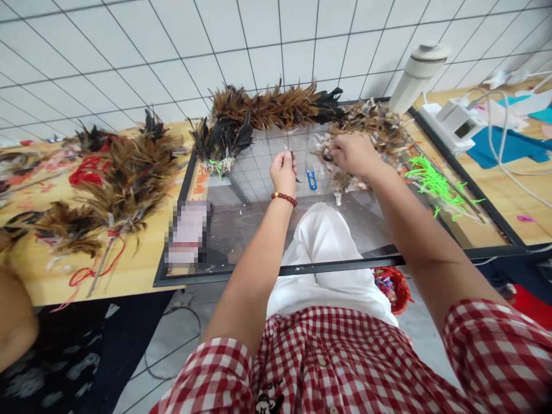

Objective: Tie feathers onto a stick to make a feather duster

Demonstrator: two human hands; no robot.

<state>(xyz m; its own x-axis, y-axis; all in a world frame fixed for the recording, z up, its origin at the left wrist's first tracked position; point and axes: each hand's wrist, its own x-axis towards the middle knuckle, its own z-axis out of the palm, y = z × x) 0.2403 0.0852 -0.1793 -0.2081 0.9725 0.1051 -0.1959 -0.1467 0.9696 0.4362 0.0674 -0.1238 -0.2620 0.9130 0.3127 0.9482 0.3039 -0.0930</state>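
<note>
My left hand (283,171), with a beaded bracelet on its wrist, is pinched closed over the glass tabletop (259,227); a small dark feather shows at its fingertips. My right hand (352,153) reaches into a pile of brown and grey feathers (383,123), its fingers bent together; what they hold, if anything, is hidden. Between my hands lie small blue thread snips (311,179). A long bundle of brown feathers (271,107) runs along the back edge, and a dark feather bunch (222,138) sits at the glass's left.
Green ties (435,181) lie right of the pile. A white bottle (418,77) and a power strip (452,123) stand at the back right. More feathers (133,167) cover the left table. A person's arm (15,319) shows at the left edge. A red basket (399,290) is below.
</note>
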